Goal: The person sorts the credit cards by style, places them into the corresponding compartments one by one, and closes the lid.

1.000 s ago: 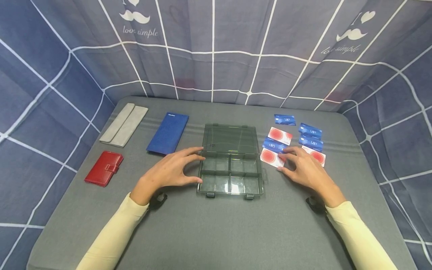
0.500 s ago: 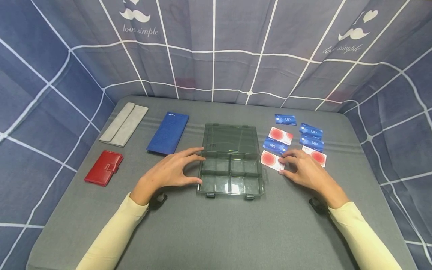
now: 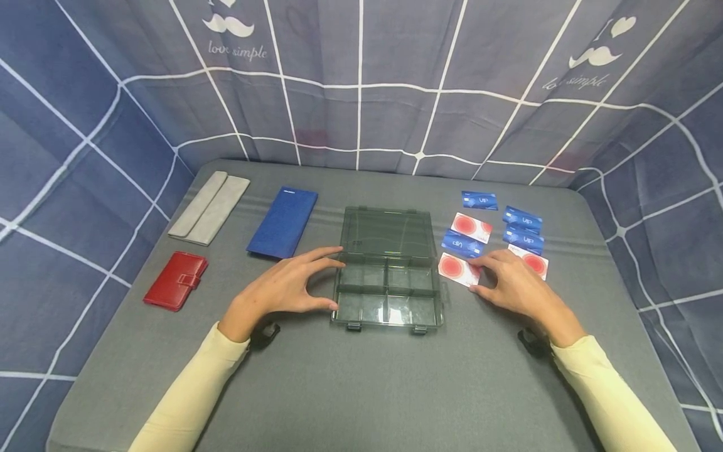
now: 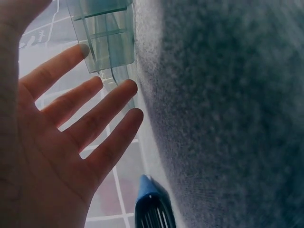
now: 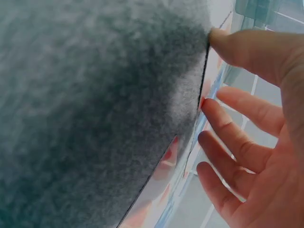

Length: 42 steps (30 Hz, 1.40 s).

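In the head view, a transparent dark-green divided plastic box (image 3: 390, 292) lies with its lid (image 3: 390, 232) laid back. My left hand (image 3: 282, 282) is at its left side, fingers and thumb spread, fingertips at the box edge. In the left wrist view that hand (image 4: 61, 118) has its fingers extended near the box (image 4: 107, 38). Over on the right, my right hand (image 3: 516, 282) holds a white card with red circles (image 3: 456, 268) by its right end, between thumb and fingers. The right wrist view shows the thumb (image 5: 237, 45) and a fingertip at the card's edge; the card is flat on the table.
Near the right hand lie several blue VIP cards (image 3: 479, 200) and other white-and-red cards (image 3: 471, 227). On the left are a blue folder (image 3: 283, 221), a grey wallet (image 3: 209, 208) and a red wallet (image 3: 174, 280). A grid-patterned curtain (image 3: 390, 63) encloses the grey table (image 3: 361, 389).
The white-and-red card has slid slightly toward me with my right hand, showing more of the blue card above it. My left hand has stayed by the box.
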Each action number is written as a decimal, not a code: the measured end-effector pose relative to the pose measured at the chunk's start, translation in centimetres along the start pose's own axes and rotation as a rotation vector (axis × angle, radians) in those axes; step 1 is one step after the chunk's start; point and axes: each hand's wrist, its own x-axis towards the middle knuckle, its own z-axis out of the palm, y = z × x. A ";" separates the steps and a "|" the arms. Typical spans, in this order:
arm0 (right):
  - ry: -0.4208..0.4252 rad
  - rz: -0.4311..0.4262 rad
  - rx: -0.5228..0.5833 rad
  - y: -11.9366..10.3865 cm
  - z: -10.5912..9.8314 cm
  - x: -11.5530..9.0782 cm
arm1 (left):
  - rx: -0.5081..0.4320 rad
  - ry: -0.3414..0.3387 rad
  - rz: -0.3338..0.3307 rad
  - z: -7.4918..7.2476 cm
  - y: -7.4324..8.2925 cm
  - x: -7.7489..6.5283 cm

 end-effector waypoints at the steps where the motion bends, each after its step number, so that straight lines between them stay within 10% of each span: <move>1: -0.004 0.007 -0.005 0.0 0.0 0.0 | 0.000 -0.002 0.000 0.0 0.0 0.0; 17: -0.060 0.134 -0.094 0.7 -1.6 0.3 | -0.017 -0.005 -0.019 0.2 -0.2 -0.2; 42: 0.026 0.073 -0.054 -3.2 -3.3 1.9 | -0.035 0.001 -0.018 0.4 -0.3 -0.1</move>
